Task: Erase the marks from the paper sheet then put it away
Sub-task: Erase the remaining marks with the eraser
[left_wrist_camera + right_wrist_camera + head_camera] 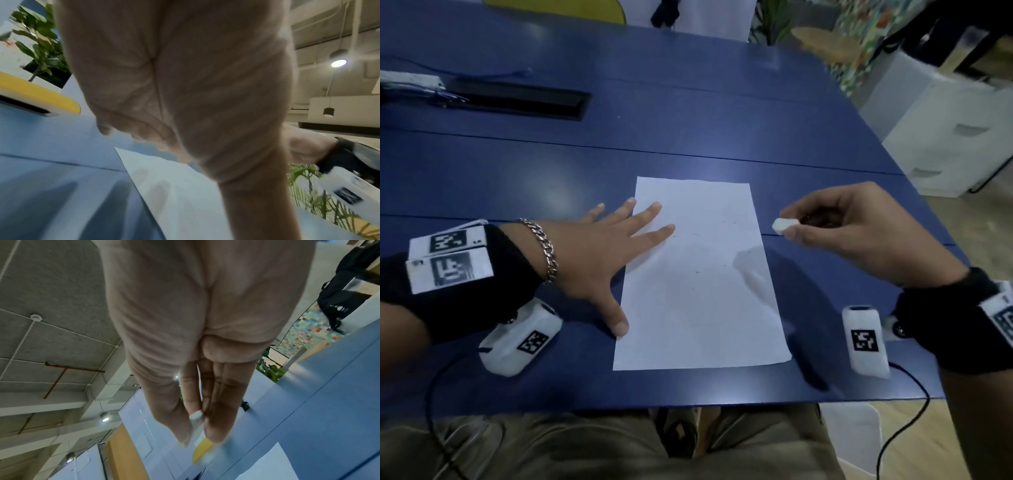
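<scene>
The left hand (589, 253) lay spread flat, fingertips on the paper sheet (698, 274). The right hand (859, 229) pinched a white eraser (784, 225) just beside it, above the blue table (688, 130).

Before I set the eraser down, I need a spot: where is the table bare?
Bare blue table lies beyond the paper sheet, right of the black slot. Crowded: the left hand presses the sheet's left edge; the right hand pinches the eraser past its right edge.

Blue table (688, 113) carries a white paper sheet (702, 291), lying flat near its front edge
</scene>
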### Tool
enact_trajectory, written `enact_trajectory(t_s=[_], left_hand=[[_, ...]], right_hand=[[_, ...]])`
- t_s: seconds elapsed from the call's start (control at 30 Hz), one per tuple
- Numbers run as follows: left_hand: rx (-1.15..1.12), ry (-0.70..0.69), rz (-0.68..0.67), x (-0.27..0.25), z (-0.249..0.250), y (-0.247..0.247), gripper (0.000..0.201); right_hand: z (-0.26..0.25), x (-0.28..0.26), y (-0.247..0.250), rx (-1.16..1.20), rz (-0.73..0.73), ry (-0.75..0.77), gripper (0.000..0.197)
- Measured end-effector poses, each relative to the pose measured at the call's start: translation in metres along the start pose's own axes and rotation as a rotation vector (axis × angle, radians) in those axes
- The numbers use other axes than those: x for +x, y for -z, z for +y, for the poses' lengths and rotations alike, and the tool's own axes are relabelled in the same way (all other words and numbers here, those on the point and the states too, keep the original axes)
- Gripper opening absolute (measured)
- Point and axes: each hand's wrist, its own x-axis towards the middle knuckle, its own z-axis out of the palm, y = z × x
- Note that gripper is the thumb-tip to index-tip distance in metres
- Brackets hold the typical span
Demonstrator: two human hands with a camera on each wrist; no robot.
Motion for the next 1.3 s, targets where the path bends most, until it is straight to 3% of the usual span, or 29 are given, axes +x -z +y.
enact_trajectory(t_s=[0.17,0.3,0.6,0.7,0.9,1.03,1.13,1.2,1.3], left_hand=[[-0.110,-0.037,-0.063,0.000,-0.013,-0.003,0.149],[-0.167,-0.022,0.011,-0.004,-0.015,-0.011,0.142],[0.110,0.073,0.059,-0.013,0.019,-0.013,0.123],[0.136,0.089,0.081,-0.020,0.028,-0.013,0.114],[0.237,0.039,-0.008,-0.032,0.040,-0.005,0.080],[0.241,0.012,0.061,-0.019,0.050,0.010,0.069],[0.098,-0.004,0.120,0.000,0.051,0.011,0.087],[0.062,-0.031,0.098,0.011,0.052,0.008,0.108],[0.011,-0.053,0.052,0.023,0.059,0.003,0.123]], right_hand=[[0.009,-0.018,-0.009,0.015,-0.002,-0.034,0.016],[0.010,-0.037,-0.025,0.047,-0.022,-0.052,0.017],[0.012,-0.045,-0.088,-0.325,-0.181,0.039,0.020],[0.013,-0.042,-0.090,-0.389,-0.237,0.017,0.017],[0.010,-0.022,-0.074,-0.504,-0.242,0.011,0.013],[0.006,-0.002,-0.073,-0.552,-0.232,0.039,0.010],[0.006,0.000,-0.075,-0.519,-0.218,0.062,0.011],[0.004,-0.005,-0.079,-0.487,-0.233,0.090,0.015],[0.004,-0.011,-0.087,-0.464,-0.273,0.155,0.012]])
